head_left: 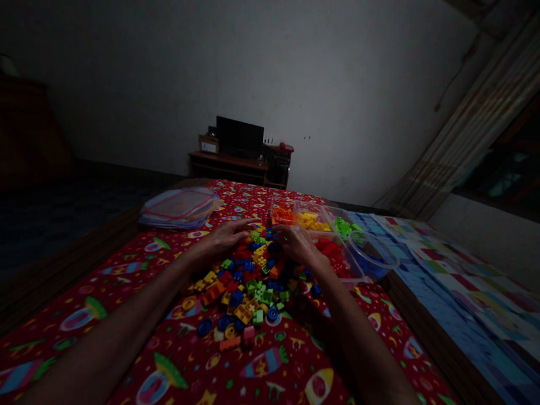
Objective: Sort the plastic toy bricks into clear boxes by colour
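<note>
A heap of mixed toy building blocks [253,270] lies on a red patterned cloth [261,371], in yellow, blue, green, red and orange. My left hand [225,236] reaches over the far left part of the heap, its fingers stretched out and holding nothing visible. Over the far right part is my right hand [295,243], fingers curled down at the blocks; whatever they grip is hidden. Just right of it stand clear plastic boxes with sorted blocks: orange blocks [283,215], yellow blocks [313,221], green blocks [343,226], red blocks [331,250] and blue blocks [373,265].
A stack of plastic lids [179,207] lies at the cloth's far left. Beyond the surface, a monitor [240,136] stands on a low desk [228,161] against the wall. A checked quilt [459,270] spreads at the right, below a curtain [459,124]. The room is dim.
</note>
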`<action>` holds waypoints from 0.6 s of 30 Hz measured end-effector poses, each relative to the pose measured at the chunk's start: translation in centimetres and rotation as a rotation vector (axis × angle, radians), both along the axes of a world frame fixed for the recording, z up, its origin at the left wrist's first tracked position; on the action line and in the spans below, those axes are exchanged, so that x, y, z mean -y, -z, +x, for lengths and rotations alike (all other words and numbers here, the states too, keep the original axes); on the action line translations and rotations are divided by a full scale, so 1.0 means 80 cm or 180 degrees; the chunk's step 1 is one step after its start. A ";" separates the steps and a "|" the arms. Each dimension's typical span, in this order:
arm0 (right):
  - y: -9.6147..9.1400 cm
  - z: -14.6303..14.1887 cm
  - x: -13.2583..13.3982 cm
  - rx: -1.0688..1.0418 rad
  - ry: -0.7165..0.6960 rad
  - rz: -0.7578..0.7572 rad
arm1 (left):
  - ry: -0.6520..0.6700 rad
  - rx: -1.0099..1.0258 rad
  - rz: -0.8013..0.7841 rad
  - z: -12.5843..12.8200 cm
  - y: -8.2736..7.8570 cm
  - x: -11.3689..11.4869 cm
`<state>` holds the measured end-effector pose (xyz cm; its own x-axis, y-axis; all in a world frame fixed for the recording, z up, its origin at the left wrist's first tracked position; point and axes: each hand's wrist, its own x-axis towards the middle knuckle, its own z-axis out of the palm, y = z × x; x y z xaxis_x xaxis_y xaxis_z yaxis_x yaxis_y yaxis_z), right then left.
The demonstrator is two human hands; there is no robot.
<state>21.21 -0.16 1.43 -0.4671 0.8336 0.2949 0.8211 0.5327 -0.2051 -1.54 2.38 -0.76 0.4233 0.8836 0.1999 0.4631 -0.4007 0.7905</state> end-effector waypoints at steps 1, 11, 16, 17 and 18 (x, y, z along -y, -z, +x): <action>0.000 -0.001 0.001 -0.0063 -0.0018 0.0035 | 0.0039 0.0071 -0.0054 0.002 -0.002 0.001; 0.016 -0.036 0.013 -0.0246 -0.0694 0.0358 | 0.0150 -0.0016 -0.0009 0.025 -0.003 0.009; 0.014 -0.028 0.016 -0.0125 -0.0377 0.0321 | 0.0326 -0.0509 0.0291 0.028 -0.011 0.009; 0.013 -0.023 0.014 -0.0154 -0.0297 0.0321 | 0.0307 -0.0665 0.0403 0.023 -0.016 0.008; 0.011 -0.018 0.012 -0.0210 -0.0199 0.0308 | 0.0237 -0.0843 0.0496 0.016 -0.021 0.007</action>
<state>19.77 -1.09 0.53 -0.4943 0.7696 0.4042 0.7720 0.6024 -0.2028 -0.24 1.81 0.89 0.5412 0.8156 0.2045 0.6095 -0.5481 0.5728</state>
